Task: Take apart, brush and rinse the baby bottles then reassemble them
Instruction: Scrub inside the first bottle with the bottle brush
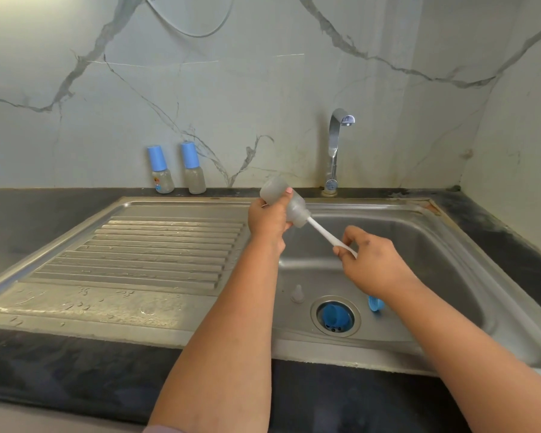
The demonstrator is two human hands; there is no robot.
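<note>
Head view puts the task early: left hand (pixel 267 218) grips an opened bottle (pixel 283 200) over the sink (pixel 450 245), right-hand fingers (pixel 345 253) pinch the brush handle (pixel 324 234) inside it, while two capped bottles (pixel 161 170) wait on the table (pixel 44 207).

Your left hand (pixel 267 218) grips an open clear bottle (pixel 283 198) over the sink (pixel 450 245), tilted with its mouth pointing down and to the right. Your right hand (pixel 372 260) pinches the white handle of a brush (pixel 322 231); the brush head sits inside the bottle. In the basin, a clear teat (pixel 297 293) stands near the drain, a blue cap (pixel 334 315) lies in the drain opening, and a blue ring (pixel 374 304) lies just right of it, partly hidden by your right forearm. Two capped bottles (pixel 161 170) stand on the dark tabletop (pixel 44 207) at the far wall, left of the tap (pixel 336 148). The drainboard (pixel 156 251) lies left of the basin.
</note>
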